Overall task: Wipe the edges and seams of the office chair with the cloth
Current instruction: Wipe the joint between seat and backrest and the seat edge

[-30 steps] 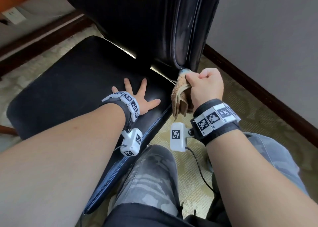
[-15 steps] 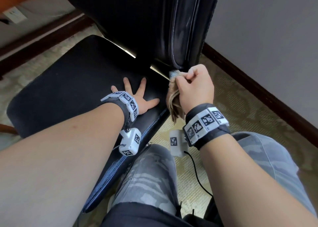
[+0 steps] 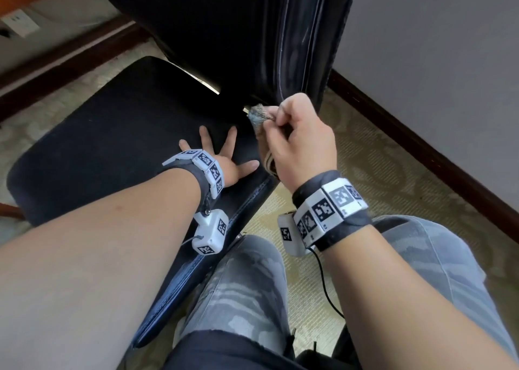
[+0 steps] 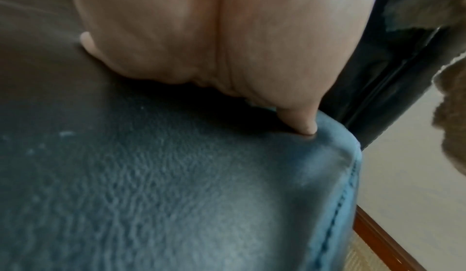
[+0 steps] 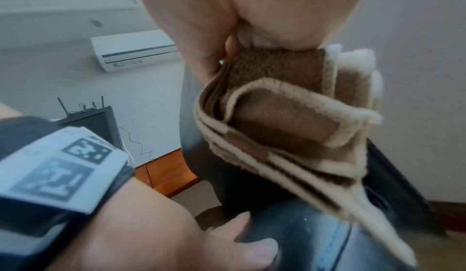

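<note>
- Since a second ago, the right hand [image 3: 303,142] has slid left along the bottom of the chair back [image 3: 252,32], so I think that seam is nearly wiped.
- It grips the folded cloth [image 3: 257,114], which pokes out at its 10 o'clock.
- At its 8 o'clock, the left hand [image 3: 222,156] lies flat, fingers wide, on the seat [image 3: 98,133].

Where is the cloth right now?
In the head view, the cloth is gripped in the right hand, at the bottom of the backrest, above the seat's rear corner.
</note>
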`<action>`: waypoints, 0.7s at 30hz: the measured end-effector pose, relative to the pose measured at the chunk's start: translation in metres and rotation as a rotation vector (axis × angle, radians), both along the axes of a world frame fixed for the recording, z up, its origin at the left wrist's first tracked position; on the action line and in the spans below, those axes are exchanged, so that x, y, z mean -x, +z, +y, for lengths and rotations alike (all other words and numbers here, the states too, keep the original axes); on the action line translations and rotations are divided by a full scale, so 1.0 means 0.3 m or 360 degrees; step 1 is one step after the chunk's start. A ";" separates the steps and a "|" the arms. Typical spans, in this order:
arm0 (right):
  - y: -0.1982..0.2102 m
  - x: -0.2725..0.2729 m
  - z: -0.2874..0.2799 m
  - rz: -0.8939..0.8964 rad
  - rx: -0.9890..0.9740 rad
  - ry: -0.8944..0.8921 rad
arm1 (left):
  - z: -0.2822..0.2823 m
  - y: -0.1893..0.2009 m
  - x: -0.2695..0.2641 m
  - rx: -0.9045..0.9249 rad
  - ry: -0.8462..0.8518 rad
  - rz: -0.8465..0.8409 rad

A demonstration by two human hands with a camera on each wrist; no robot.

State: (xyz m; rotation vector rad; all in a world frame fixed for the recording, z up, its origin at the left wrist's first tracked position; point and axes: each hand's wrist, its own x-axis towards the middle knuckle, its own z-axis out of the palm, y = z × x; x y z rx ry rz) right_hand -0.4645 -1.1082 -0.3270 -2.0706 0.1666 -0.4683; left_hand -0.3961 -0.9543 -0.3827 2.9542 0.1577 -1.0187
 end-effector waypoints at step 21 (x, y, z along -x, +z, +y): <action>-0.048 -0.017 -0.144 0.0165 -0.0382 -0.0213 | 0.031 -0.026 -0.003 0.0075 -0.0085 -0.0077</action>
